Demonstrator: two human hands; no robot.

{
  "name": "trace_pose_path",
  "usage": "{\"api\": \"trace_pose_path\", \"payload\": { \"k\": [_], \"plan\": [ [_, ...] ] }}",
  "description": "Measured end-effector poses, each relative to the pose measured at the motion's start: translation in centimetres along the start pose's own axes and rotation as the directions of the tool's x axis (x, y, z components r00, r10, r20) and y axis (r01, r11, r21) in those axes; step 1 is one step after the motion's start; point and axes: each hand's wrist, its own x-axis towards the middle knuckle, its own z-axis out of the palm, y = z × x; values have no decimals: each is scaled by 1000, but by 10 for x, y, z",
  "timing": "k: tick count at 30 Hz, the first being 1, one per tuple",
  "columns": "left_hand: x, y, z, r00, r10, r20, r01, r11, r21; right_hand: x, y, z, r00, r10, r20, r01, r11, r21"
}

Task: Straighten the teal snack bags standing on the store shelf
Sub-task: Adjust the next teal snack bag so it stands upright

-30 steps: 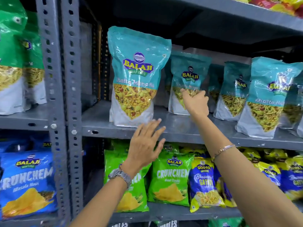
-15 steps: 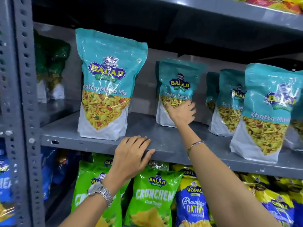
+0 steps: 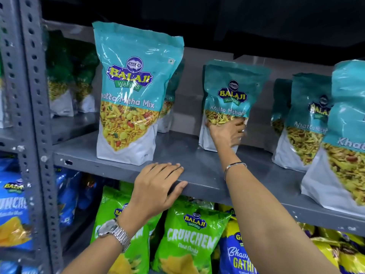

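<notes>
Several teal Balaji Khatta Mitha Mix bags stand on the grey metal shelf (image 3: 199, 167). The big front-left bag (image 3: 132, 91) stands upright near the shelf's front edge. Deeper in stands a second teal bag (image 3: 232, 91); my right hand (image 3: 227, 133) grips its lower front, fingers spread across the clear window. My left hand (image 3: 158, 186) lies flat on the shelf's front lip, holding nothing. More teal bags stand at the right: one set back (image 3: 304, 125) and one near the front edge (image 3: 343, 139), cut off by the frame.
A perforated grey upright (image 3: 33, 115) bounds the shelf on the left, with green bags (image 3: 61, 82) behind it. Below hang green Crunchem bags (image 3: 189, 240), blue Crunchem bags (image 3: 11, 204) and blue-yellow Gopal bags (image 3: 237, 252). A dark shelf runs overhead.
My right hand reached further in and took hold of the second teal bag's lower front. My left hand came down onto the shelf's front edge. The view moved closer and rightward.
</notes>
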Motion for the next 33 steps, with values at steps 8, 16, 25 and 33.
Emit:
{"api": "trace_pose_path", "payload": {
  "k": [8,16,25,33],
  "plan": [
    [1,2,-4,999,-30,35,30,999,-18,-11,0,-8,998,-21,-51,22,1000,22],
    [2,4,-13,991,-62,119,68,996,-49,-45,2,-30,994,-35,-100,34,999,-10],
    [3,3,-22,976,-55,210,78,991,-104,-102,2,-68,985,-44,-164,35,998,-55],
    [4,3,-24,980,-48,194,75,988,-137,-140,-2,-102,981,-45,-189,22,992,-126]
  ]
}}
